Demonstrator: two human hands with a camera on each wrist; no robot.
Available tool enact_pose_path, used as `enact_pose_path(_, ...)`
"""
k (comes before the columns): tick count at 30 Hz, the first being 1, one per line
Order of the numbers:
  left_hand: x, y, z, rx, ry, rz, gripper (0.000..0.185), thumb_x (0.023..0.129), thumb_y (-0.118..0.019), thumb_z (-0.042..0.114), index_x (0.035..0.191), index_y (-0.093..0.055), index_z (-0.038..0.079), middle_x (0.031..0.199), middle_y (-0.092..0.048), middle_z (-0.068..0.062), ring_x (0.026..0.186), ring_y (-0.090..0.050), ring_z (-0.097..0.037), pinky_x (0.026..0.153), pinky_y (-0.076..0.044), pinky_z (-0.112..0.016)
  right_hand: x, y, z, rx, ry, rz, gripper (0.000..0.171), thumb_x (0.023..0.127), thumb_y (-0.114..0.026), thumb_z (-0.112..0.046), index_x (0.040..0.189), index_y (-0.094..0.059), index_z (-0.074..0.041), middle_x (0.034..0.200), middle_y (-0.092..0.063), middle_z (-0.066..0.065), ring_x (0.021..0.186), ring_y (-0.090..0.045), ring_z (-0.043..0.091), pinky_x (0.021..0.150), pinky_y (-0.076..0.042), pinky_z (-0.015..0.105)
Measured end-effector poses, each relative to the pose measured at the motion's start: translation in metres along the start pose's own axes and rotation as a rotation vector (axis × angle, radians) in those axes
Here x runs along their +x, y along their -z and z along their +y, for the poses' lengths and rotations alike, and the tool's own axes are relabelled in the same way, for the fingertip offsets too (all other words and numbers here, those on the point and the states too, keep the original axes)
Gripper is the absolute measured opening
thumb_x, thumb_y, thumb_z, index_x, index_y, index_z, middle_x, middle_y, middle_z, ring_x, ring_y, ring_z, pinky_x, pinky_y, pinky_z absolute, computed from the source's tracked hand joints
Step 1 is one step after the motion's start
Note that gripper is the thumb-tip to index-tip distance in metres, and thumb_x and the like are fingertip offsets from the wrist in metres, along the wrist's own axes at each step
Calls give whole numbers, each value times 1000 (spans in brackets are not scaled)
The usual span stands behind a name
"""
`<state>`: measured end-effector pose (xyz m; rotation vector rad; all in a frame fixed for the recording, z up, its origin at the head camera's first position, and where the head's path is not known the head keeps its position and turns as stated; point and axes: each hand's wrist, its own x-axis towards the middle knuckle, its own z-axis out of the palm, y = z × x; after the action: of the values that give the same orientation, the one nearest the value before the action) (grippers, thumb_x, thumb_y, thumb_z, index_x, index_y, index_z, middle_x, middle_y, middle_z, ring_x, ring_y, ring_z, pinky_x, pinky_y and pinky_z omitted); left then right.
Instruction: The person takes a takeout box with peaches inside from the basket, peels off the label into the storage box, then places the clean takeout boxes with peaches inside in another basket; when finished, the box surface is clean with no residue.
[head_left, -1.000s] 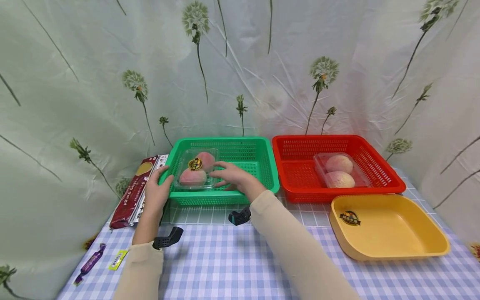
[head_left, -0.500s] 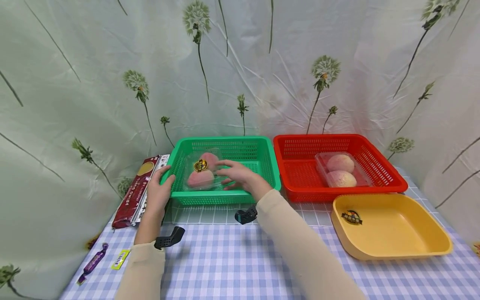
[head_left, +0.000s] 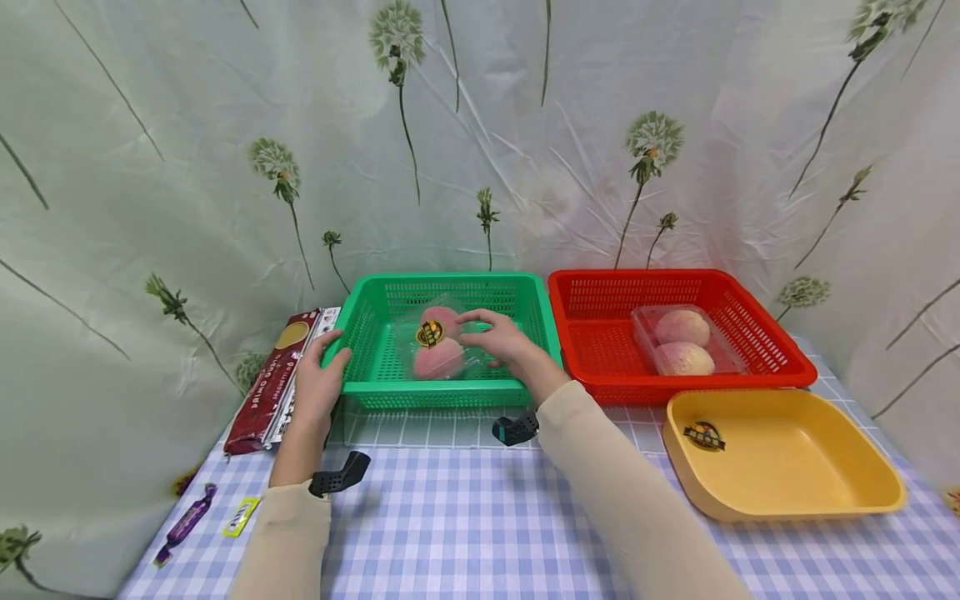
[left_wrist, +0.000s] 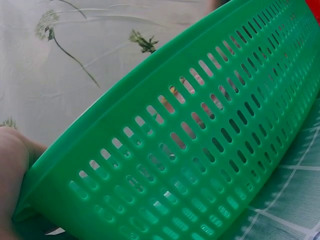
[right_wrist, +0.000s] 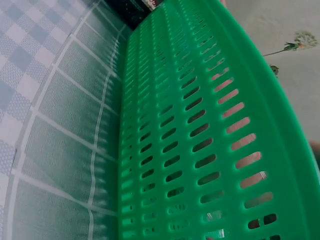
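A clear plastic box with two pink peaches and a round black-and-yellow label sits inside the green basket. My right hand reaches over the front rim and grips the right side of this box, fingers bent at its edge. My left hand holds the basket's left rim, thumb and fingers to either side of the corner. In the left wrist view, part of that hand shows at the end of the slotted basket wall. From the right wrist, the basket wall hides most of my right hand.
A red basket with another clear box of peaches stands right beside the green one. In front of it is a yellow tray. Spaghetti packs lie at the left, with a purple-wrapped sweet and a yellow packet nearer.
My right hand has drawn the box of peaches rightward, from the basket's left side toward its middle. My left hand has stayed on the rim.
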<state>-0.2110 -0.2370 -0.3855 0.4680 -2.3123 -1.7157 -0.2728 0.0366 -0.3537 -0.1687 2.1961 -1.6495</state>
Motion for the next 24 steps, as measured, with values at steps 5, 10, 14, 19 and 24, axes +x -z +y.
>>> enact_pose_path(5, -1, 0, 1, -8, 15, 5, 51, 104, -49, 25, 154, -39, 20, 162, -30, -13, 143, -36, -35, 115, -35, -58, -3, 3, 0, 76, -12, 39, 31, 98, -63, -19, 129, -65, -24, 153, -42, 9, 133, -44, 30, 98, -49, 60)
enact_pose_path(10, -3, 0, 3, -11, 26, 5, 50, 105, -48, 26, 154, -39, 21, 163, -30, -12, 144, -35, -35, 116, -34, -58, -5, 8, -1, 162, -42, 116, 27, 99, -60, -16, 123, -69, -21, 135, -53, 5, 111, -49, 24, 93, -53, 56)
enact_pose_path(14, -4, 0, 3, -9, 25, 10, 50, 105, -48, 26, 154, -40, 21, 162, -30, -12, 144, -35, -35, 116, -34, -58, -10, 14, -4, 241, -21, 163, 27, 99, -59, -14, 123, -70, -19, 118, -55, 5, 96, -47, 21, 90, -54, 56)
enact_pose_path(19, -4, -1, 3, -9, 22, 15, 50, 104, -48, 25, 153, -40, 21, 162, -30, -12, 143, -35, -34, 116, -34, -58, -22, 23, -13, 329, 55, 175, 28, 102, -56, -18, 128, -66, -19, 114, -55, 4, 95, -50, 19, 84, -57, 51)
enact_pose_path(24, -3, -1, 2, -15, 21, 15, 50, 104, -47, 26, 153, -40, 21, 162, -30, -12, 143, -35, -35, 116, -34, -59, -34, 32, -19, 395, 101, 200, 27, 103, -54, -19, 127, -66, -19, 96, -55, 0, 89, -51, 17, 78, -59, 45)
